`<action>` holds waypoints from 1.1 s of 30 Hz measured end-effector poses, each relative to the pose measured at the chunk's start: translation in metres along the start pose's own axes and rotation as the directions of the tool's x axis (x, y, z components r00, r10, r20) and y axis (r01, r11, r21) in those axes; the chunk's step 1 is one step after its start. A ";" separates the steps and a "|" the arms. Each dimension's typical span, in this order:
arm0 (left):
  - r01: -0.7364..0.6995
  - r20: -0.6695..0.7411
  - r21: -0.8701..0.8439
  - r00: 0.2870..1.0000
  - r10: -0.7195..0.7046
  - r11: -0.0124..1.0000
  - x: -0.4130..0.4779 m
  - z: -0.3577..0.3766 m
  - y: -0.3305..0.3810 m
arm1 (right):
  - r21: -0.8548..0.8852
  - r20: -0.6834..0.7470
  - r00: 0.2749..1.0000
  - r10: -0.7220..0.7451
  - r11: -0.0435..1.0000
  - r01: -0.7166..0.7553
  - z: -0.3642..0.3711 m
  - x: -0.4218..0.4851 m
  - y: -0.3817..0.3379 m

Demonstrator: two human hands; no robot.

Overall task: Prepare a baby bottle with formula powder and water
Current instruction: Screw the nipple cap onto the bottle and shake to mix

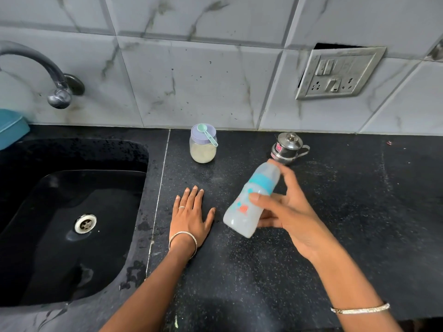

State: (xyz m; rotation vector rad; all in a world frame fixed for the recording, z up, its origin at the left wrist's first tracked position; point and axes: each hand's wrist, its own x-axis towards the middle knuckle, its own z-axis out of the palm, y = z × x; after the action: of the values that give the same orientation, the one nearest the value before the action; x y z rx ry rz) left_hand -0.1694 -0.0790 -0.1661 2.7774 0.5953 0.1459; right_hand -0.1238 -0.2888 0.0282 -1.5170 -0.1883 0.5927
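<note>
While in right hand (291, 212), baby bottle (236, 224), print (243, 208) illegible

No legible txt: sticker (278, 147) on steel pot (289, 145) & bottle (240, 218) prints too blurred to read.

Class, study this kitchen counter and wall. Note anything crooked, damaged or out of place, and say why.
The switch plate on the tiled wall sits crooked, with a dark gap behind its top and left edges. The bottle is tilted only because the right hand holds it.
</note>
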 end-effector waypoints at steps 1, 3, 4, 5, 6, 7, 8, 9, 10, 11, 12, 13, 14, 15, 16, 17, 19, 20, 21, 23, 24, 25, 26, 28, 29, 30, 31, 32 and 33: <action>0.000 -0.005 -0.005 1.000 0.000 1.000 0.000 0.000 0.000 | -0.003 0.008 1.000 0.004 1.000 -0.004 -0.001 -0.002 -0.002; 0.005 -0.018 -0.019 1.000 -0.005 1.000 -0.001 -0.001 0.001 | 0.072 -0.102 0.994 -0.029 0.997 0.036 -0.004 0.002 -0.002; 0.006 -0.017 -0.018 1.000 -0.007 1.000 -0.001 -0.001 0.001 | 0.122 -0.166 0.985 -0.054 0.990 0.075 -0.006 0.004 0.000; 0.006 -0.011 -0.010 1.000 -0.006 1.000 -0.001 -0.001 0.001 | 0.144 -0.195 0.978 -0.075 0.984 0.104 -0.007 0.005 0.001; 0.004 -0.005 -0.005 1.000 -0.004 1.000 -0.001 -0.001 0.001 | 0.136 -0.176 0.981 -0.083 0.985 0.107 -0.006 0.004 0.000; 0.003 -0.005 -0.004 1.000 -0.003 1.000 -0.001 -0.001 0.001 | 0.088 -0.111 0.991 -0.069 0.993 0.079 -0.005 0.002 -0.001; 0.002 -0.008 -0.006 1.000 -0.002 1.000 -0.001 -0.002 0.001 | 0.023 -0.020 0.999 -0.030 0.999 0.031 -0.005 0.000 -0.003; 0.002 -0.010 -0.008 1.000 -0.002 1.000 -0.001 -0.002 0.000 | -0.029 0.043 0.999 0.005 1.000 -0.004 -0.005 -0.003 -0.005; 0.001 -0.012 -0.008 1.000 -0.001 1.000 -0.001 -0.002 0.000 | -0.046 0.055 0.998 0.015 0.999 -0.012 -0.006 -0.004 -0.007; 0.002 -0.011 -0.007 1.000 -0.002 1.000 -0.001 -0.002 0.001 | -0.026 0.020 1.000 -0.001 1.000 0.002 -0.006 -0.003 -0.007; 0.004 -0.010 -0.003 1.000 -0.004 1.000 -0.001 -0.002 0.001 | 0.025 -0.048 0.998 -0.033 0.999 0.034 -0.007 0.000 -0.005; 0.005 -0.007 0.001 1.000 -0.005 1.000 0.000 -0.002 0.001 | 0.074 -0.103 0.993 -0.064 0.995 0.072 -0.008 0.003 -0.004; 0.005 -0.004 0.004 1.000 -0.005 1.000 0.000 -0.001 0.001 | 0.096 -0.130 0.988 -0.081 0.991 0.094 -0.008 0.003 -0.003; 0.004 -0.003 0.005 1.000 -0.004 1.000 0.000 -0.001 0.001 | 0.081 -0.117 0.990 -0.083 0.992 0.093 -0.007 0.002 -0.004; 0.003 -0.003 0.006 1.000 -0.003 1.000 0.000 -0.002 0.001 | 0.028 -0.058 0.996 -0.064 0.997 0.065 -0.006 0.001 -0.005; 0.000 -0.002 0.007 1.000 0.000 1.000 0.000 -0.002 0.001 | -0.034 0.021 0.999 -0.027 0.999 0.028 -0.006 -0.002 -0.008; 0.000 -0.006 0.004 1.000 0.000 1.000 0.000 -0.002 0.001 | -0.083 0.075 0.997 0.003 0.997 0.004 -0.007 -0.004 -0.014; 0.003 -0.006 0.003 1.000 -0.003 1.000 0.000 -0.002 0.001 | -0.053 0.029 0.999 -0.022 0.998 0.024 -0.009 -0.001 -0.016; 0.004 -0.003 0.005 1.000 -0.004 1.000 0.000 -0.002 0.001 | -0.001 -0.042 0.997 -0.059 0.998 0.059 -0.010 0.003 -0.016; 0.005 0.000 0.007 1.000 -0.005 1.000 0.000 -0.001 0.001 | 0.075 -0.118 0.986 -0.114 0.990 0.123 -0.012 0.006 -0.015; 0.006 -0.001 0.006 1.000 -0.006 1.000 0.000 -0.001 0.001 | 0.055 -0.106 0.987 -0.118 0.991 0.124 -0.012 0.005 -0.014; 0.004 -0.002 0.008 1.000 -0.004 1.000 0.000 -0.001 0.001 | 0.001 -0.053 0.993 -0.101 0.995 0.101 -0.011 0.003 -0.014; 0.002 -0.003 0.009 1.000 -0.002 1.000 0.000 -0.001 0.000 | -0.072 0.031 0.998 -0.053 0.996 0.055 -0.010 -0.001 -0.016; -0.001 -0.006 0.010 1.000 0.001 1.000 0.000 -0.001 0.000 | -0.153 0.129 0.992 0.013 0.988 0.007 -0.010 -0.008 -0.019; 0.000 -0.004 0.008 1.000 0.000 1.000 0.000 -0.001 0.000 | -0.123 0.100 0.995 -0.013 0.992 0.026 -0.010 -0.007 -0.019; 0.001 -0.002 0.006 1.000 -0.001 1.000 0.000 0.000 0.000 | -0.059 0.023 0.998 -0.060 0.996 0.061 -0.010 -0.006 -0.018; 0.002 -0.001 0.005 1.000 -0.002 1.000 0.000 -0.001 0.001 | 0.016 -0.064 0.992 -0.111 0.994 0.112 -0.010 -0.004 -0.016; 0.002 -0.001 0.006 1.000 -0.002 1.000 0.000 -0.001 0.001 | 0.074 -0.126 0.980 -0.152 0.984 0.162 -0.009 -0.003 -0.014; 0.002 0.002 0.007 1.000 -0.002 1.000 0.000 -0.002 0.001 | 0.093 -0.157 0.973 -0.172 0.978 0.188 -0.009 -0.003 -0.013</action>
State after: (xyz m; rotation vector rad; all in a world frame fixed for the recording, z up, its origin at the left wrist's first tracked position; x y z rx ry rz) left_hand -0.1696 -0.0791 -0.1640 2.7834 0.5996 0.1409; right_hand -0.1187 -0.2975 0.0404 -1.4157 -0.1751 0.3387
